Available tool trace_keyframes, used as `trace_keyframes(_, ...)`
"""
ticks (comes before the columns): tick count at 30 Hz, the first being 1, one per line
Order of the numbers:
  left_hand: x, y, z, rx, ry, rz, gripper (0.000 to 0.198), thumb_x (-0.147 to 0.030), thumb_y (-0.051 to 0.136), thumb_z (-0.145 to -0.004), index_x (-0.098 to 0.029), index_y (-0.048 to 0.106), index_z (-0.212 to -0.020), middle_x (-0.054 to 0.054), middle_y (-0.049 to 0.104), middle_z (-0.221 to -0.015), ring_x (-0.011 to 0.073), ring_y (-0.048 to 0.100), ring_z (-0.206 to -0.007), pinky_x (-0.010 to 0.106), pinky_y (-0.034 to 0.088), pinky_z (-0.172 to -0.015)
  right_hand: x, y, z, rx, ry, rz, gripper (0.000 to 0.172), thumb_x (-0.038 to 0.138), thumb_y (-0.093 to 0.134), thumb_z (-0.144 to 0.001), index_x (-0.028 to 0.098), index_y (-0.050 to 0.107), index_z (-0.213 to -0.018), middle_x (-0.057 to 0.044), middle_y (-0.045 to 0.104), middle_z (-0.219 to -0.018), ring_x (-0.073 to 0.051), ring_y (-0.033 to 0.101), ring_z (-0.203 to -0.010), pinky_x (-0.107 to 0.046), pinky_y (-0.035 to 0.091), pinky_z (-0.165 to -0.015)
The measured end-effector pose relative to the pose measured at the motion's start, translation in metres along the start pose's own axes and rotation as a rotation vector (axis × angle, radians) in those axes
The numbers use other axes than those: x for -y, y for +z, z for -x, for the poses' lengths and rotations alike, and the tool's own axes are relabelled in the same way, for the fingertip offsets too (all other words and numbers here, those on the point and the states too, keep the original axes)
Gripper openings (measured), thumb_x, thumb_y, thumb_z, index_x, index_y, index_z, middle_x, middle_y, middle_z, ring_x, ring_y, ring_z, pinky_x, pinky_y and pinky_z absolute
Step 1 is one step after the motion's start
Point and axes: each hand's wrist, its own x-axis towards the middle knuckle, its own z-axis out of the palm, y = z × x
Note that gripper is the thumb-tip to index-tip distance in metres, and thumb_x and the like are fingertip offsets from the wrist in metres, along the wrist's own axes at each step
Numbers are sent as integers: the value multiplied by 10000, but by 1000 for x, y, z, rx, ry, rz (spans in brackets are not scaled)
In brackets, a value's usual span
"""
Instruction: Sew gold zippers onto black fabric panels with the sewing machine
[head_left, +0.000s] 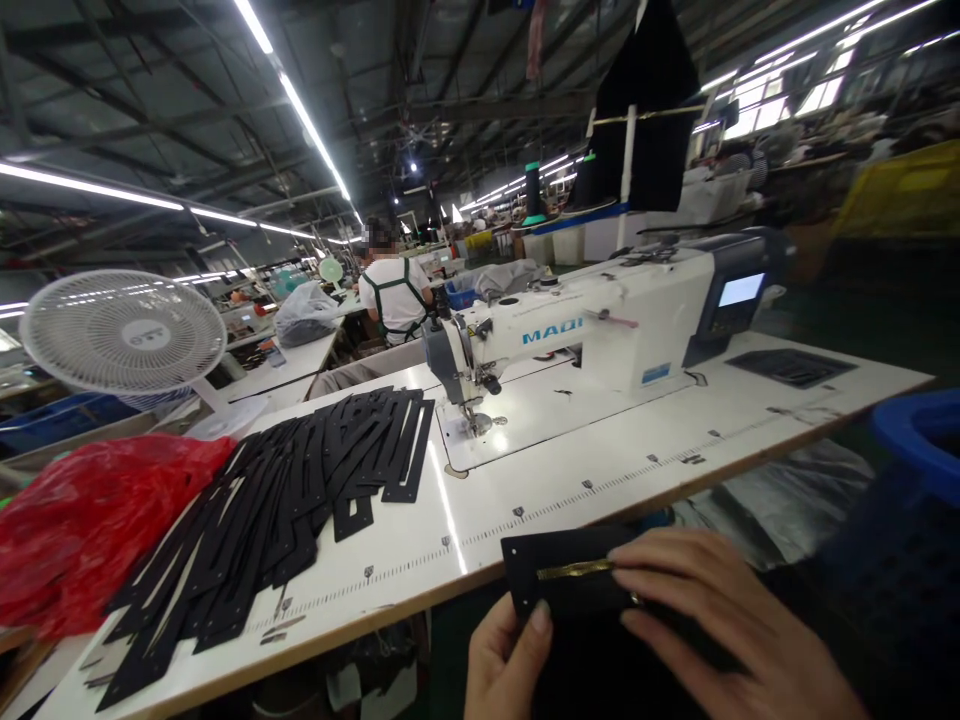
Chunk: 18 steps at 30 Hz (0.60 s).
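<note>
A black fabric piece [551, 552] with a gold-toothed zipper [574, 569] set in a slot is held up in front of the table's front edge. Its near left corner is pinched by the thumb and fingers of my left hand [510, 660]. On the other side, my right hand [720, 610] has its fingers closed on the piece at the right end of the zipper. A small shiny bit, perhaps the zipper slider, shows between those fingers. The lower part of the black material falls into shadow. Beyond it stands a white sewing machine [622, 320], its needle over the table.
Slotted black pieces [300, 490] lie heaped on the table's left, by a red plastic bag [112, 520] and a white fan [127, 335]. A flat black piece [791, 366] is at the right. A blue basket [919, 440] stands beside the table; a person [395, 290] sits farther back.
</note>
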Motion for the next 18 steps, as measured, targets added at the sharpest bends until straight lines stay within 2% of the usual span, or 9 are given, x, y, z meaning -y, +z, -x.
trace_keyframes(3,-1,-5,3,-10,-6,33,455,-462,788,-639,-166,696,-971,108,667,-932,318,590,-948,442,378,-949,16,19,-11,56,-158,36,191,275,545,-880,192,611,-1038,-59,659,-1008,-205,596,-949,-335,492,-822)
trace_keyframes(7,1,-12,4,-10,2,91,422,-428,792,-652,-177,697,-977,107,666,-937,309,578,-977,426,361,-960,19,32,-15,97,-175,39,240,273,447,-932,156,625,-1043,-82,659,-1027,-192,601,-955,-307,507,-821)
trace_keyframes(13,8,-16,0,15,33,147,375,-403,797,-650,-180,710,-938,101,671,-860,311,572,-980,423,362,-951,21,34,-15,148,-174,-3,281,189,392,-936,135,621,-1090,-97,663,-1020,-184,617,-932,-272,536,-803)
trace_keyframes(18,7,-16,-2,51,51,138,373,-408,784,-665,-181,706,-951,99,668,-847,311,568,-985,423,351,-958,22,32,-17,137,-175,24,306,163,351,-945,140,628,-1073,-95,669,-1009,-177,624,-928,-258,534,-809)
